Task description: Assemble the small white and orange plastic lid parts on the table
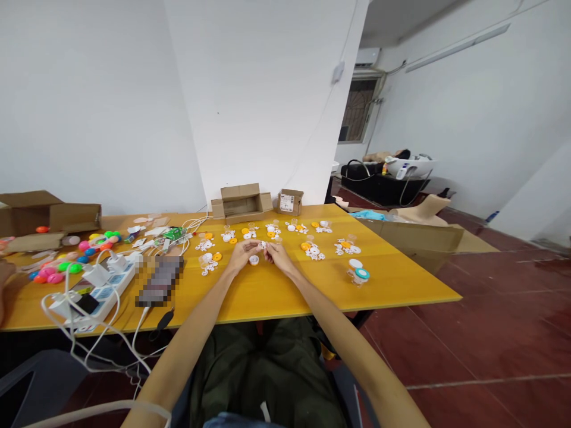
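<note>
A person's two bare hands meet above a yellow wooden table [401, 282]. Between their fingertips is a small, thin white piece with dark markings [262, 245]; take it as the clock's centre, with twelve pointing away from the wearer. A small round white cup or cap [254, 260] sits near it at seven o'clock. Clusters of similar pieces and orange discs [345, 245] spread from nine round to three. A teal-topped container [361, 275] lies between three and four; an open cardboard box [243, 205] stands at eleven.

The piece looks like light, fairly stiff plastic, probably smooth enough to slip and thin enough to bend or snap if squeezed hard. Its edges seem the best place to pinch, with light fingertip pressure.

The left hand [242, 255] and right hand [278, 255] both appear closed in a fingertip pinch on it; exact finger contact is too small to confirm. The forearms slant in from seven and five o'clock, elbows apart, wrists low over the table.
</note>
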The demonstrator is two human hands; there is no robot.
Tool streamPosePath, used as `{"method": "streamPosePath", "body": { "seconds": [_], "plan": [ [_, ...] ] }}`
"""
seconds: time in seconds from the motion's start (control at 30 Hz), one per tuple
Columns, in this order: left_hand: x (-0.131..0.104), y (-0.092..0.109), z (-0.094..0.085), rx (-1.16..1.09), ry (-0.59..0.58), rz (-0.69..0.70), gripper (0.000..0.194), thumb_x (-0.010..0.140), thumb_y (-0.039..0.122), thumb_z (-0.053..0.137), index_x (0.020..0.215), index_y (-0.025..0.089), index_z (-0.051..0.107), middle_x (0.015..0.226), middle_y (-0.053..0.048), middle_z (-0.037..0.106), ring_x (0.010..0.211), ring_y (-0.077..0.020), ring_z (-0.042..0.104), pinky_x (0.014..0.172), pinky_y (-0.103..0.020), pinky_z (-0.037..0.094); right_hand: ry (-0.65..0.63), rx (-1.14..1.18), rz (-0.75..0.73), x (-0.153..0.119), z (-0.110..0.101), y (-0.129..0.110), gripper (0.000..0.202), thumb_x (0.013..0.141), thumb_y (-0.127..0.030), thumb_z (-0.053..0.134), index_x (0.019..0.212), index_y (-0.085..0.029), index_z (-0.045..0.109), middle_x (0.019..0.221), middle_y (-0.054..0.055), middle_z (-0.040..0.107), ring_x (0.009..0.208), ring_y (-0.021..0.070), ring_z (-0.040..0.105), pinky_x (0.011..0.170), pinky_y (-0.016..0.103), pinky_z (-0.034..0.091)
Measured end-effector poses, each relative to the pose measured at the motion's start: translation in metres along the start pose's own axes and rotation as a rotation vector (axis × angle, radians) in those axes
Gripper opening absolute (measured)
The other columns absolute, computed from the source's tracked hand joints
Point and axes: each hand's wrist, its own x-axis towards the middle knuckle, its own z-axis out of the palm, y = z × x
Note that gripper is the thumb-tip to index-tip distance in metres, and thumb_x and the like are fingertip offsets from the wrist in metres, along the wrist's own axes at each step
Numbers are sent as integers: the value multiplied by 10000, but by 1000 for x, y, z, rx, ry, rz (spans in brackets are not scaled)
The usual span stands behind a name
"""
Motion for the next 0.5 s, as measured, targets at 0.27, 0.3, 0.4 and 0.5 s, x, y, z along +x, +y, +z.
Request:
{"method": "streamPosePath", "body": {
  "seconds": [0.27, 0.3, 0.4, 0.5],
  "plan": [
    [6, -10, -5, 117, 54, 68, 168, 711, 315, 782, 832, 198, 772, 873, -62, 787, 909, -243, 718, 911, -386, 548, -21, 48, 41, -1, 0, -6, 505, 869, -649, 482, 616, -219, 561, 517, -13, 571, 474, 120, 521, 469, 230, 407],
    [7, -12, -5, 146, 70, 71, 147, 707, 300, 780, 814, 200, 773, 854, -59, 785, 894, -244, 717, 901, -384, 548, -13, 50, 36, -1, 0, -6, 507, 866, -654, 487, 618, -218, 564, 522, -11, 576, 480, 120, 527, 472, 230, 412],
    [9, -17, -6, 219, 91, 66, 92, 693, 256, 777, 771, 206, 777, 816, -59, 784, 859, -254, 716, 877, -386, 548, 28, 62, 21, -1, 0, -5, 509, 849, -674, 514, 642, -214, 585, 549, -3, 601, 505, 125, 550, 482, 231, 434],
    [9, -20, -8, 272, 74, 60, 53, 693, 229, 766, 738, 205, 779, 806, -66, 787, 842, -269, 721, 869, -403, 550, 76, 76, 15, 1, -1, -2, 512, 813, -695, 558, 671, -206, 605, 585, 6, 627, 517, 128, 558, 485, 241, 451]
  ]
}}
